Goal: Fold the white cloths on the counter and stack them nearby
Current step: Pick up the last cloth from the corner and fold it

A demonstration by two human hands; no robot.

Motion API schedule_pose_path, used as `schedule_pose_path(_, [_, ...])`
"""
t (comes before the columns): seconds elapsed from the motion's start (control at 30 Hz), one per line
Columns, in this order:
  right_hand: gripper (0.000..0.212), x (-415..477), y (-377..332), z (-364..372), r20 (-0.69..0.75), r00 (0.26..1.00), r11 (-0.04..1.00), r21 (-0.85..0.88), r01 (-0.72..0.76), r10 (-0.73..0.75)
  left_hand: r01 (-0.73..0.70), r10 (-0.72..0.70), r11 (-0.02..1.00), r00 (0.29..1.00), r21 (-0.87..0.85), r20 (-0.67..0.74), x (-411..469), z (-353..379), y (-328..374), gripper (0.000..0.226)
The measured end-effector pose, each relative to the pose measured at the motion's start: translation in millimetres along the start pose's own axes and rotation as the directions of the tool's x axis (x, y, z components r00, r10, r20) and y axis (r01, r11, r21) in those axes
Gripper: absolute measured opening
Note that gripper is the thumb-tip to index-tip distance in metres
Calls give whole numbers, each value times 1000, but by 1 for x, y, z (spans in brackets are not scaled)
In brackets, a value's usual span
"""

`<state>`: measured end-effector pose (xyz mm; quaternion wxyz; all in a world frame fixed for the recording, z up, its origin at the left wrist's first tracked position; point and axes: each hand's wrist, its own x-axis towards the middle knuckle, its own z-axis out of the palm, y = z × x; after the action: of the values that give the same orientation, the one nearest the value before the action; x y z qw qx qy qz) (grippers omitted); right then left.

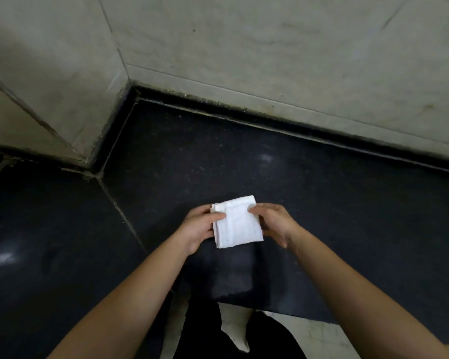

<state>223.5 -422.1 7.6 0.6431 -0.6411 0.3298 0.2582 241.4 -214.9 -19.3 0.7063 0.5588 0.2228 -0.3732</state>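
My left thumb is lying across the top face of the folded white cloth near its left edge. The other fingers of my left hand are curling underneath, so that hand is pinching the cloth from the left side. My right hand is gripping the right edge. One fingertip is pressing on the top face near the far right corner and the remaining fingers are curling round the side and below. I cannot tell exactly how those lower fingers are lying, since the cloth and my palm are hiding them.

The cloth is sitting between my two hands as a small, thick square, with stacked layers showing along its left and near edges. Its far edge and near edge are both standing free of my hands. I cannot tell whether it is resting on the black counter or hanging just above it.

It is sitting toward the counter's near edge, well apart from the back edge where the counter is meeting the pale tiled wall. Bare dark surface is stretching to the right and toward the back. To the left, a seam is running across the counter toward the inner corner where the wall is jutting out. Beyond the near edge, pale floor is showing below my forearms.
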Motion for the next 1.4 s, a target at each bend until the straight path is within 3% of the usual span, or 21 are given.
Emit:
schedule_pose_path(0.13, [16,-26,12,-41,-90,995,993,98,60,-51,-17,18,998,1000,64,-21,0,53,10,18])
schedule_pose_path(0.27, [15,-66,16,-105,-218,964,967,169,192,-153,-123,110,979,990,164,88,-18,130,26,19])
schedule_pose_path(0.47, [17,-162,47,-233,-377,855,872,196,449,-356,-334,252,898,924,286,289,-82,287,9,15])
schedule_pose_path(0.63, [19,-265,113,-370,-530,739,789,193,584,-417,-415,246,838,867,356,432,-127,445,-53,15])
schedule_pose_path(0.97, [22,-436,211,-590,-771,582,671,288,683,-260,-457,101,796,746,397,658,-207,712,-167,22])
schedule_pose_path(1.13, [23,-460,229,-685,-835,510,671,257,695,-209,-425,61,820,731,383,680,-210,814,-203,17])
schedule_pose_path(1.3, [11,-454,230,-795,-860,478,695,234,680,-178,-411,63,846,708,339,703,-181,925,-224,15])
schedule_pose_path(1.4, [15,-447,218,-864,-871,462,698,226,679,-168,-392,58,863,703,318,709,-158,994,-226,13])
